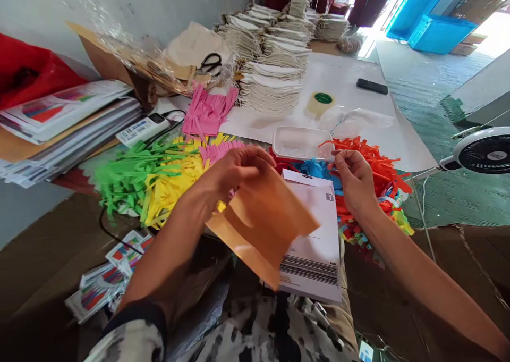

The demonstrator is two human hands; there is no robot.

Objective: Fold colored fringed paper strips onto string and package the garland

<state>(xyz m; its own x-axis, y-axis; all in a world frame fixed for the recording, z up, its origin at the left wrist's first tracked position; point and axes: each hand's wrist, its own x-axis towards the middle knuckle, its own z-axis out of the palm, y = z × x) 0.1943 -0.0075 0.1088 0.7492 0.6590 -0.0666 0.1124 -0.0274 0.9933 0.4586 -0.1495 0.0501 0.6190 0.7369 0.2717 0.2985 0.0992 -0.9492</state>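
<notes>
One: what's the step here? Left hand (235, 178) has its fingers curled over the top of an orange paper envelope (263, 226), which hangs in front of it above a white barcode-printed sheet (313, 245).

Two: looks like the envelope is what's being worked on, my guess anyway. Right hand (356, 181) is pinched thumb to fingertips, but I can't tell if it's holding anything. I'd say the next move calls for both hands on that envelope.

One: any containers?

Two: a clear plastic tray (303, 143) sits just past the right hand, though I can't make out anything inside. Well beyond both hands there's a blue plastic crate (442, 33). Under the left hand lie heaps of green and yellow fringed tissue paper (167, 184).
</notes>
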